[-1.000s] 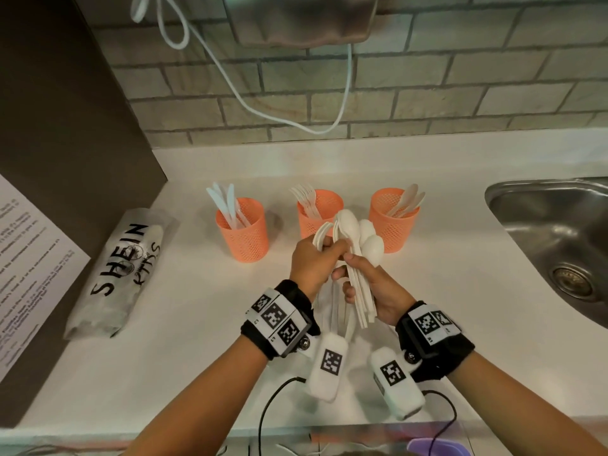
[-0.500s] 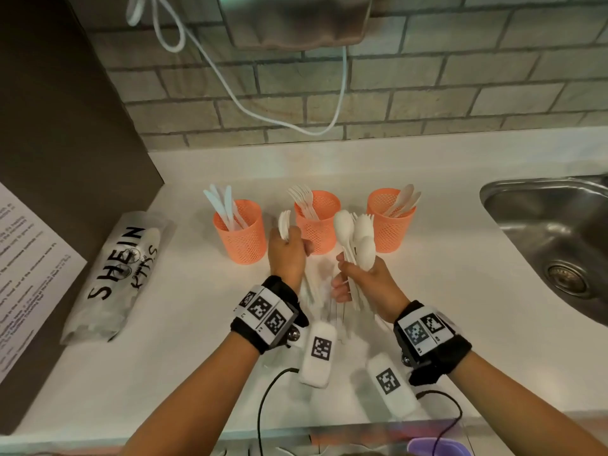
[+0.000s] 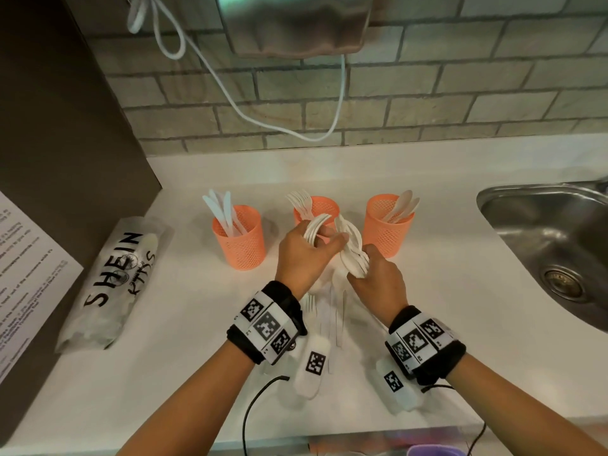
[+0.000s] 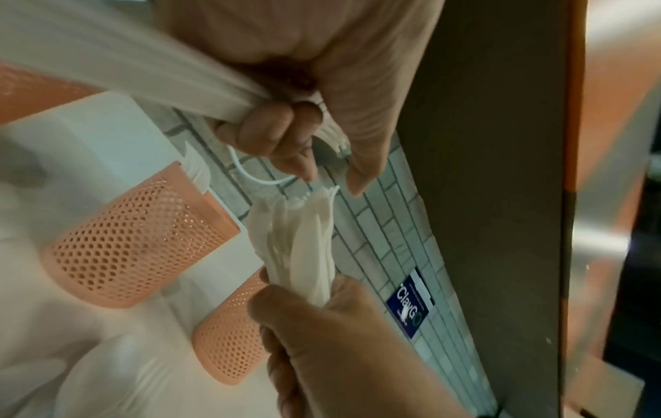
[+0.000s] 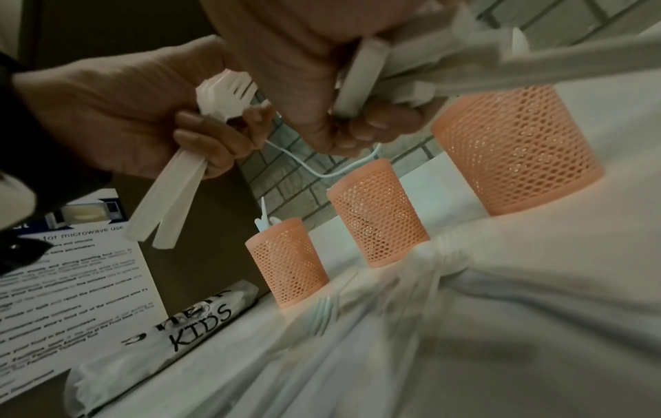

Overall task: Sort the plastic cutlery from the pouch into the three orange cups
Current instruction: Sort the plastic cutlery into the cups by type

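White countertop [image 3: 427,324] against a grey brick wall, with a steel sink [image 3: 543,245] at the right edge.

Item 1: three orange perforated plastic cups in a row. Left cup [image 3: 239,238] holds white plastic knives; middle cup [image 3: 324,207], partly hidden behind the hands, holds white forks; right cup [image 3: 385,230] holds white spoons.

Item 2: crumpled white printed pouch [image 3: 112,278], laid on the countertop at the left, well apart from the hands.

Item 3: loose white cutlery [image 3: 332,319], laid on the countertop beneath the wrists; at least one fork is made out, the rest too blurred to sort by type.

Item 4: left hand [image 3: 304,255], fingers curled round a small stack of white plastic forks [image 5: 223,96], tines up, held just in front of the middle cup.

Item 5: right hand [image 3: 378,281], closed round a bundle of white plastic spoons [image 4: 300,240], bowls pointing up and away, close beside the left hand's fingertips.

Step judged in hand: separation of the two bundles before dropping. Forks are best carried straight forward to the middle cup and lowered handles first, so the light cup is not knocked over. Spoons are best kept squared in the right hand, taken to the right cup and released only once the handles are inside the rim. Loose pieces remain to be sorted afterwards.
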`<state>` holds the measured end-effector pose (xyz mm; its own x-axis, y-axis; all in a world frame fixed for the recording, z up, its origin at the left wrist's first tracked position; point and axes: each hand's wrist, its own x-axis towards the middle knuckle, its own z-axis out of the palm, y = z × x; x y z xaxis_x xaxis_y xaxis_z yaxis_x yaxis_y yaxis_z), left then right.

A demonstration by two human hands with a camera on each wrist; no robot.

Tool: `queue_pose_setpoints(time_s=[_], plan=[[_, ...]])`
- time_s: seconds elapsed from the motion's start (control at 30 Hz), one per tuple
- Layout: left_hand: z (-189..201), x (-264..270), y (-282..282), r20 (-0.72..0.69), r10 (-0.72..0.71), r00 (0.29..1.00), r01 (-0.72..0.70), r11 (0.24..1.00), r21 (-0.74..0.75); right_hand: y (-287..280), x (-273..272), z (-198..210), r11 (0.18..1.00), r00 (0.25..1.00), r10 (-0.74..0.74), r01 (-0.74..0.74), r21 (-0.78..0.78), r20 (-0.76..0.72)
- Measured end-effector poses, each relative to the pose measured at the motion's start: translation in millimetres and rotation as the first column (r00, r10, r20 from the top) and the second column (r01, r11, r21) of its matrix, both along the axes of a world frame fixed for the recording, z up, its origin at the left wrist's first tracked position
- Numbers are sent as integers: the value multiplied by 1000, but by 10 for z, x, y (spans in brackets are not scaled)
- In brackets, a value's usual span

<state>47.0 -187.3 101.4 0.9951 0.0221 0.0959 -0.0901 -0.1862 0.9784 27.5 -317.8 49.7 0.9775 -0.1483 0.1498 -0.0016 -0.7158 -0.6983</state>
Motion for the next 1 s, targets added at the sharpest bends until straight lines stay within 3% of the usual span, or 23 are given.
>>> queue_pose_setpoints(time_s=[0.17,0.33,0.4,0.5,0.63,0.73,0.87,1.0], plan=[[-52,27,-63,98,35,995,-58,968,244,12,-32,-4,990,1000,5,-7,-142,-15],[-54,108,-59,241,12,970,-147,822,551,-8,-86,34,961,998,18,-33,-276,-58],[-30,126,-61,293,-2,956,-175,798,576,-13,-108,43,963,997,25,-43,-267,-69],[-7,196,-29,287,90,954,-211,879,427,-29,-122,47,969,997,23,-40,-243,-75],[-41,161,-81,131,97,987,-119,978,172,-49,-105,49,978,998,14,-28,-205,-67],[-120,133,-125,7,60,998,-60,993,97,-43,-104,30,982,998,32,-42,-182,-57],[-101,197,-83,-81,100,992,-101,995,-15,-33,-147,9,984,997,55,-64,-165,-57],[-39,180,-105,-172,71,983,-116,957,-265,-16,-151,10,989,997,57,-62,-135,-46]])
